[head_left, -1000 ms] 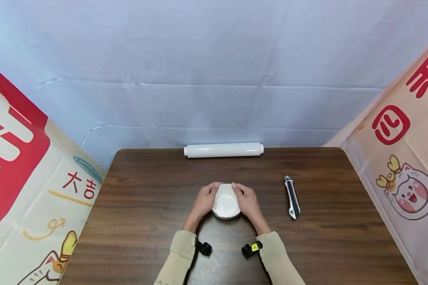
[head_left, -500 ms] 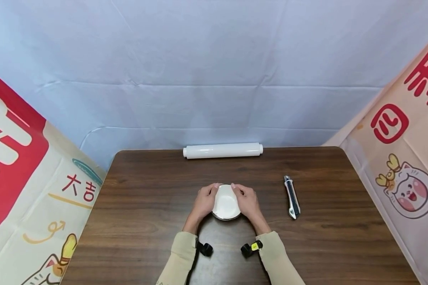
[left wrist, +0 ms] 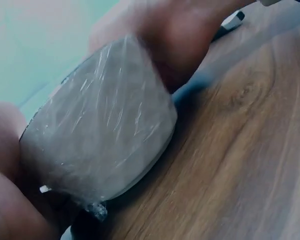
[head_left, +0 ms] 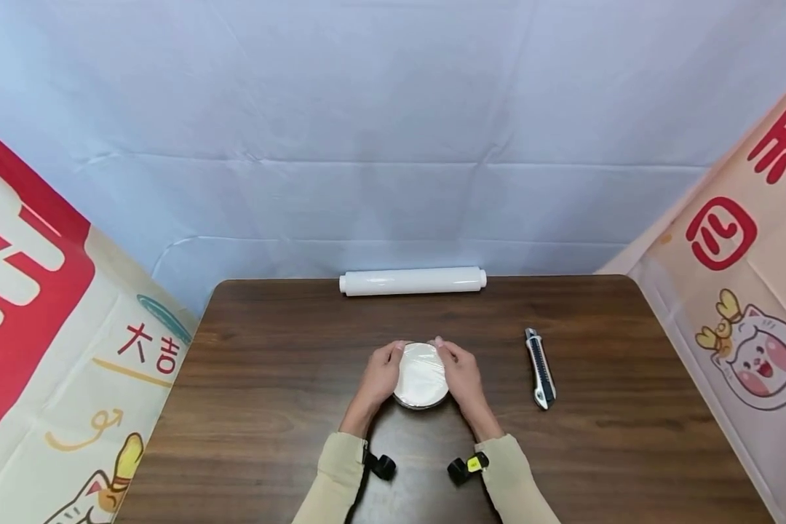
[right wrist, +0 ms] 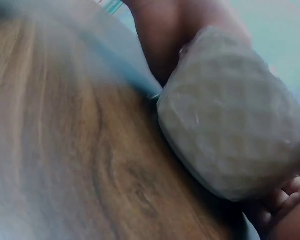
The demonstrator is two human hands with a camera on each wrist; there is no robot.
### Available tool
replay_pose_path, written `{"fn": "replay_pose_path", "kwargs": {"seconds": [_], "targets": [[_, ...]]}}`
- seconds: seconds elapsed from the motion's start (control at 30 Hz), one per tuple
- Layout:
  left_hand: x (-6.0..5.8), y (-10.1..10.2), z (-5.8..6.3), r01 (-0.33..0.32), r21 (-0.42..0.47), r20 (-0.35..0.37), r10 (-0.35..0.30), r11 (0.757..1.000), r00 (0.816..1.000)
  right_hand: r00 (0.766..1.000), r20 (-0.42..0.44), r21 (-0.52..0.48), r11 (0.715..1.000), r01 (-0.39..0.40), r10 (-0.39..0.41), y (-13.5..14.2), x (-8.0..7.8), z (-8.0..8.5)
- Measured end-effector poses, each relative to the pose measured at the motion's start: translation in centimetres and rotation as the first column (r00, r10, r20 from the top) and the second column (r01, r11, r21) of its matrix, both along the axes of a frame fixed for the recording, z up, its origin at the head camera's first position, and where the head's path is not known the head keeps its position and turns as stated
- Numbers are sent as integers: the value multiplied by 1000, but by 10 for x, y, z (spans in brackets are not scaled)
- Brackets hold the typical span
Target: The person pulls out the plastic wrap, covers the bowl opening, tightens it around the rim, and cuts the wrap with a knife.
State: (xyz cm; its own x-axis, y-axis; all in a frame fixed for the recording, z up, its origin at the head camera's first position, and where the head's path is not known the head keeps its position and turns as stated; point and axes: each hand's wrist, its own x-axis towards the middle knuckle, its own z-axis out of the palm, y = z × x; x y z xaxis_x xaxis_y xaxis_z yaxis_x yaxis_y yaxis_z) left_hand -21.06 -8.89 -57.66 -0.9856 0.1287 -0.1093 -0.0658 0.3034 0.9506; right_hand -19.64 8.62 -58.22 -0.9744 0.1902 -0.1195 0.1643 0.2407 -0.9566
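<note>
In the head view, a small round bowl [head_left: 421, 376] with a glossy, creased clear film over its white face and a dark edge is held between both hands. My left hand [head_left: 378, 375] grips its left side and my right hand [head_left: 462, 375] its right side, thumbs near the far edge. The left wrist view shows wrinkled plastic wrap [left wrist: 107, 120] tight over the bowl's wall, bunched at a lower corner. A raised diamond pattern on the bowl [right wrist: 230, 115] shows through in the right wrist view. Most fingers are hidden behind the bowl.
A white roll of film [head_left: 413, 282] lies along the far edge of the brown wooden table [head_left: 268, 437]. To the right of the hands lies a utility knife [head_left: 540, 369]. A pale cloth backdrop [head_left: 393, 145] hangs behind, with printed banners at both sides.
The bowl's face has turned slightly, and creases and shine on its film show more clearly. Both hands keep their grip, with the right one shifted a little. The head view has moved slightly.
</note>
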Motion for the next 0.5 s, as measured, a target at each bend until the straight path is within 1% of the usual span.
{"fn": "replay_pose_path", "kwargs": {"seconds": [0.07,0.13,0.2,0.23,0.3,0.33,0.4,0.5], "targets": [[2,4,0,-56,44,18,55,997,998,999,1,-59,997,46,-46,2,4,0],[5,8,1,-136,82,42,133,987,990,994,-7,-86,990,109,-110,1,13,1],[10,13,2,-220,128,64,213,967,975,984,-21,-85,981,173,-175,-4,26,2],[13,15,3,-259,152,73,250,954,965,980,-34,-93,977,191,-195,-9,33,2],[21,18,4,-314,183,83,304,932,949,974,-50,-111,971,213,-219,-20,47,3],[24,19,4,-328,191,85,318,925,944,974,-53,-114,970,214,-221,-25,53,3],[33,20,3,-339,206,86,328,918,941,976,-61,-137,971,198,-208,-34,63,3],[43,18,2,-337,195,83,327,921,942,979,-50,-144,971,190,-199,-41,71,3]]}}
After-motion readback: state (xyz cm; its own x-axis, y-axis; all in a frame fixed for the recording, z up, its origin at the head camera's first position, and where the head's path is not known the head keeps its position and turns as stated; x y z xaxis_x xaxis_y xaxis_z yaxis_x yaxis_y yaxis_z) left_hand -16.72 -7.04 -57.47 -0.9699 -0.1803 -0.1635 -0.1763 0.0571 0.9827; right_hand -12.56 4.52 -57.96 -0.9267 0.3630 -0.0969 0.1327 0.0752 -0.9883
